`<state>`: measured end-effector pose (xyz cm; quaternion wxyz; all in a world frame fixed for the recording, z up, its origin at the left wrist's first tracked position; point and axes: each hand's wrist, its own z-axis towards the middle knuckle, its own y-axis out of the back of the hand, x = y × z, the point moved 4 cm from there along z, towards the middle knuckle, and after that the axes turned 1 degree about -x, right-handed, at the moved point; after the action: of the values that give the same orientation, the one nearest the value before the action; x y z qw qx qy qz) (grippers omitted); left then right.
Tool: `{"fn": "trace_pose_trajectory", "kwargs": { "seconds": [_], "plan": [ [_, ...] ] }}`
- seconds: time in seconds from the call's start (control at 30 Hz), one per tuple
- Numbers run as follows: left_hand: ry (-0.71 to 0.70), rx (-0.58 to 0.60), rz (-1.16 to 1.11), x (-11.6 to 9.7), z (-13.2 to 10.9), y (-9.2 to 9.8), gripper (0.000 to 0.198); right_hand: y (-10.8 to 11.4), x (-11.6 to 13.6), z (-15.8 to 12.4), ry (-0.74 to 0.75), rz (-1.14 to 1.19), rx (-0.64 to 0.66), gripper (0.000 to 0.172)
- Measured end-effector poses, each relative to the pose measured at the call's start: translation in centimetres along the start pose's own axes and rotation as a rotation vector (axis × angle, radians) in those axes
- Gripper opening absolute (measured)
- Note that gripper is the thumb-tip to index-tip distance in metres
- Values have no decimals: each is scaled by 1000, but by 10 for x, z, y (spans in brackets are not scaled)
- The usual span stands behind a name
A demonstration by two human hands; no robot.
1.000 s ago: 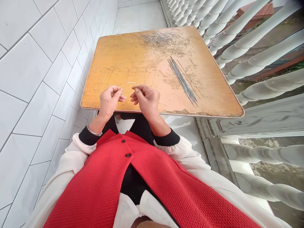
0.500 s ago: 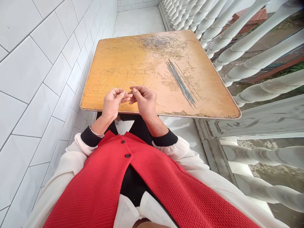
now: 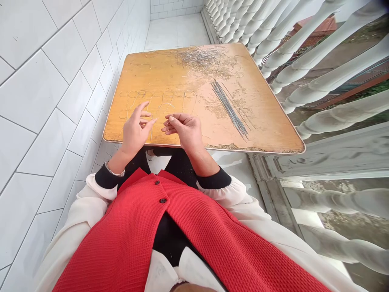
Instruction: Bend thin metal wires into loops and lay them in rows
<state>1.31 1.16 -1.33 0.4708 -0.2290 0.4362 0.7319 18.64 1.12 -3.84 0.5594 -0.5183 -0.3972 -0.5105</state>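
Note:
Above the near edge of the wooden table, my right hand pinches a thin wire between thumb and fingertips. Part of that wire curves below the fingers, and the rest is hidden or too fine to make out. My left hand, to the left of it, is open, with its fingers spread and nothing visible in them. Beyond both hands, several bent wire loops with tails lie in rows on the tabletop.
To the right lies a bundle of straight grey wires. A tangled heap of wire sits at the table's far side. A white tiled wall runs along the left, and a white balustrade along the right.
My left hand has let go and moved left, its fingers spreading apart. My right hand stays in nearly the same place, still pinching the wire.

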Motion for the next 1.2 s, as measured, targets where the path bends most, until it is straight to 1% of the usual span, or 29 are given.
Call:
{"fn": "trace_pose_trajectory", "kwargs": {
  "seconds": [0.03,0.1,0.13,0.2,0.37,0.53,0.6,0.77,0.9,0.97,1.03,1.13,1.2],
  "plan": [
    [-129,15,104,-2,0,5,42,1,1,0,-20,-1,7,33],
    [-368,96,290,-5,2,10,36,0,3,-1,-65,4,39,31],
    [-460,141,363,-7,4,12,33,0,5,-1,-87,15,60,31],
    [-562,205,455,-8,11,14,31,-2,6,-3,-117,58,102,32],
    [-603,277,511,-10,28,14,29,-4,8,-4,-117,171,169,36],
    [-666,349,530,-9,30,13,27,-1,8,-3,-132,151,170,30],
    [-670,363,535,-7,31,13,27,0,10,-3,-133,139,172,28],
    [-618,342,473,-4,34,15,25,1,13,-8,-123,136,219,32],
    [-671,309,421,-8,29,13,26,2,13,-11,-136,110,261,33],
    [-706,299,390,-9,25,11,26,4,13,-11,-124,131,225,34],
    [-720,291,362,-10,20,8,26,6,11,-10,-101,150,151,34],
    [-693,276,329,-8,13,2,27,9,8,-9,-47,156,32,32],
    [-653,257,305,-9,8,-1,27,9,7,-9,-3,165,-26,31]
  ]
}}
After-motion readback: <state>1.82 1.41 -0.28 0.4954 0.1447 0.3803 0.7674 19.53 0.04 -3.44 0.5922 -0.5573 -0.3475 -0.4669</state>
